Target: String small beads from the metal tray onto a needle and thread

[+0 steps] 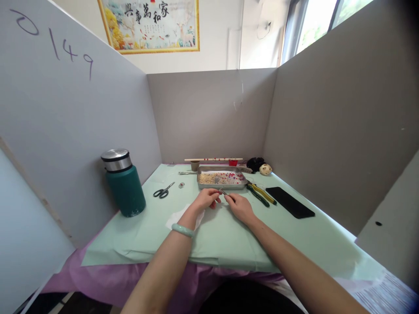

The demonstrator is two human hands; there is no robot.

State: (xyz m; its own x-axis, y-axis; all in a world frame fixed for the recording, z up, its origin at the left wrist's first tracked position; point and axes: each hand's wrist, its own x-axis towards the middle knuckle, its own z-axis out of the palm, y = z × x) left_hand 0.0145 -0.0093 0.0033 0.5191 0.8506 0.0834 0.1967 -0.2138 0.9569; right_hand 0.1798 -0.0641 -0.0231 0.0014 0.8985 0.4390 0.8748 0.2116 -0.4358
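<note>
Tool [224,192] (slim, metal) | long axis slants forward-left, tip beside left hand [207,199] | right hand [241,207]: closed round it | left hand: half-curled, cannot tell what's held

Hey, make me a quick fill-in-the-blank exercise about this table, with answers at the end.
1. The slim tool is held in the ____ hand.
2. A pale green bangle circles the ____ arm.
3. The pliers beside the metal tray have one yellow and one ____ handle.

Missing words: right; left; green.
</note>
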